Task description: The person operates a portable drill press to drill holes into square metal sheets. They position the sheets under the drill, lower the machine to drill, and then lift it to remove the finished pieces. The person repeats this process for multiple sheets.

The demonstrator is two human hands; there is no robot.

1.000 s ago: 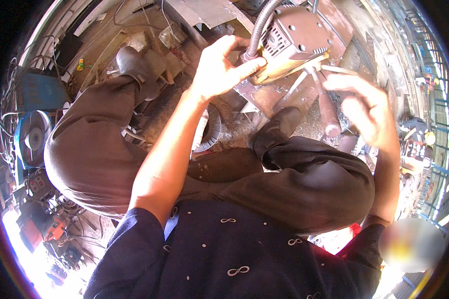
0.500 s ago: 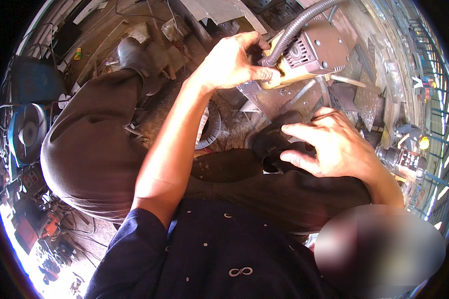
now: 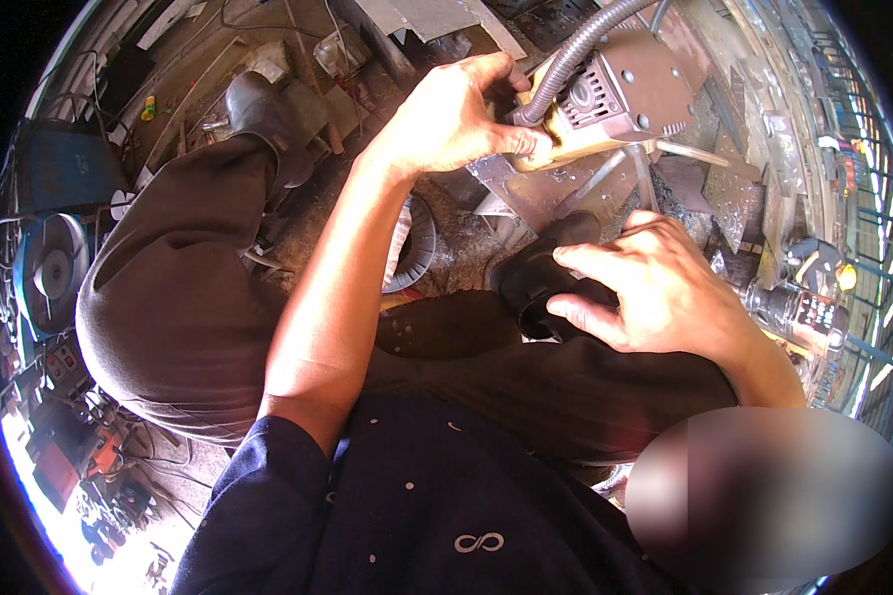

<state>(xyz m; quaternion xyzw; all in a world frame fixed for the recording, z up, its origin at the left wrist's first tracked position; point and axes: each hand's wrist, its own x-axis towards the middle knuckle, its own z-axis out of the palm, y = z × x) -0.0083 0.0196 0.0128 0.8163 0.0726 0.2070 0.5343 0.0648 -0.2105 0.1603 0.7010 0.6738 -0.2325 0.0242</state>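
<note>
At the top middle, my left hand (image 3: 446,114) is closed on the near-left end of a machine (image 3: 650,84), its thumb below and its fingers above. The machine is a boxy housing, grey with vent slots and round holes, on a yellowish body. A grey corrugated hose (image 3: 590,35) runs from beside my fingers toward the top edge. My right hand (image 3: 665,283) hovers over my folded leg, fingers apart and bent, with nothing visible in it. Beside its fingertips is a black shoe (image 3: 536,283) on my foot. What lies under that palm is hidden.
A round dark ribbed ring (image 3: 422,253) lies between my legs. Scrap metal plates (image 3: 685,183) lie beyond the shoe. A blue unit with a round reel (image 3: 55,273) stands at left, above cables and tools. A dark boot (image 3: 258,109) is at upper left.
The view has shifted slightly. My left hand keeps its hold on the machine, and my right hand stays over my leg in nearly the same pose.
</note>
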